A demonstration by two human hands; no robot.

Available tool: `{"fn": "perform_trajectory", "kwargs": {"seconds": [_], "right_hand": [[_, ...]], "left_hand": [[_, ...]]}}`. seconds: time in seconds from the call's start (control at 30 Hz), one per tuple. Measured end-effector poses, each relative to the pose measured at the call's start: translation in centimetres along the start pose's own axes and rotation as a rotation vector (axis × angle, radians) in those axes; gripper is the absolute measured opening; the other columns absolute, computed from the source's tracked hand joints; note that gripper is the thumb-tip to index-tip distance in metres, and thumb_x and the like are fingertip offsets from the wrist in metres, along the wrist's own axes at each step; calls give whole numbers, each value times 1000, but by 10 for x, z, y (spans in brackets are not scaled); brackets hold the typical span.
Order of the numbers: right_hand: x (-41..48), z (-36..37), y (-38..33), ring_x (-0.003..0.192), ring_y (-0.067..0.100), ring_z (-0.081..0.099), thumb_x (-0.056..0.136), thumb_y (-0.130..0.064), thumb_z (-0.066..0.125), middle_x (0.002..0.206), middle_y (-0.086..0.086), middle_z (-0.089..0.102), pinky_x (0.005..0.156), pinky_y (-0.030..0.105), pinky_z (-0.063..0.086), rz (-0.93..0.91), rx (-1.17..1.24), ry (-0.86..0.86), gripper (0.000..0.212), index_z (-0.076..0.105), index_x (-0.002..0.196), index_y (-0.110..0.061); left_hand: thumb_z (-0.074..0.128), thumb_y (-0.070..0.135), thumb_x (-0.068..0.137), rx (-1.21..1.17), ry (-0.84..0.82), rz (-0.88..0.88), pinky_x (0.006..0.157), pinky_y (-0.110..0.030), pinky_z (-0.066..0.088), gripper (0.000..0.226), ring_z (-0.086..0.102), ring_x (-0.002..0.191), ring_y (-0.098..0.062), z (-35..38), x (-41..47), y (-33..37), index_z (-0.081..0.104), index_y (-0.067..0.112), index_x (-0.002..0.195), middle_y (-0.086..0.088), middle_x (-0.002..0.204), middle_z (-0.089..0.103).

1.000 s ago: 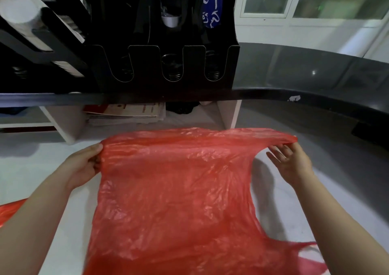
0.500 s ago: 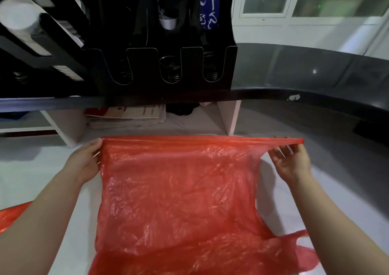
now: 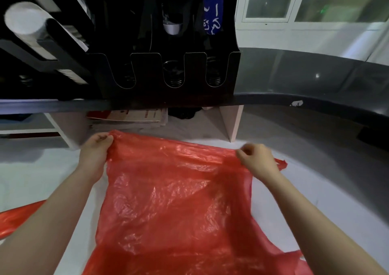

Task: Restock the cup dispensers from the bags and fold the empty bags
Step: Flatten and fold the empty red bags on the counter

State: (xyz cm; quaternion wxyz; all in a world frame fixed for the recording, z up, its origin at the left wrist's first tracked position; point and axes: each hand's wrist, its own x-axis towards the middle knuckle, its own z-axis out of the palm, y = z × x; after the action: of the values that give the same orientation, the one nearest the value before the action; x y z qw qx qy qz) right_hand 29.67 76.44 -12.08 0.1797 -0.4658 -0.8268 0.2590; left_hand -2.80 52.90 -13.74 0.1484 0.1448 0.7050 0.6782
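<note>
The red bag (image 3: 172,201) runs off the bottom edge. A second red bag (image 3: 19,215) is cut by the left edge. Slots of the cup dispenser (image 3: 145,72) are too dark to judge. Print on the papers (image 3: 134,116) under the counter (image 3: 315,99) is unreadably small.

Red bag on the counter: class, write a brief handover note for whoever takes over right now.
Left hand pinches the far left corner of the red bag; right hand pinches its far right edge.
The bag is spread over the white counter, in front of the black cup dispenser.
Done: bag emptied and spread.
Left: fold it, then the second bag at the left edge.
</note>
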Motion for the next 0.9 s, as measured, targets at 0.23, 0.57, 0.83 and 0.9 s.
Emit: {"fn": "perform_trajectory", "kwargs": {"seconds": [0.23, 0.57, 0.83, 0.9], "right_hand": [[-5, 47, -117, 101, 17, 53, 81, -35, 72, 105, 1, 60, 84, 26, 40, -567, 97, -107, 36, 62, 111, -17], [4, 75, -166, 67, 24, 51, 77, -30, 73, 63, -8, 49, 57, 33, 37, -615, -4, -269, 33, 43, 63, -26], [27, 74, -96, 78, 19, 52, 86, -30, 65, 82, -3, 57, 66, 25, 34, -427, -179, -624, 16, 54, 78, -21], [29, 74, -81, 83, 20, 52, 88, -30, 61, 89, -1, 56, 69, 25, 33, -405, -291, -678, 11, 57, 89, -20]], "left_hand": [[50, 10, 96, -43, -140, 136, 56, -17, 48, 17, 59, 64, -5, 15, -18, 21, 62, 21, 91, 6, 76, 66], [52, 12, 96, -63, -81, 216, 55, -16, 51, 19, 61, 62, -1, 14, -28, 32, 62, 25, 87, 11, 71, 68], [50, 16, 96, 231, 213, 166, 65, -23, 42, 11, 55, 77, -14, -27, -3, 2, 60, 12, 100, -4, 89, 61], [51, 14, 95, 284, 253, 132, 72, -30, 44, 11, 55, 82, -22, -39, 3, -10, 60, 10, 99, -9, 91, 60]]}}
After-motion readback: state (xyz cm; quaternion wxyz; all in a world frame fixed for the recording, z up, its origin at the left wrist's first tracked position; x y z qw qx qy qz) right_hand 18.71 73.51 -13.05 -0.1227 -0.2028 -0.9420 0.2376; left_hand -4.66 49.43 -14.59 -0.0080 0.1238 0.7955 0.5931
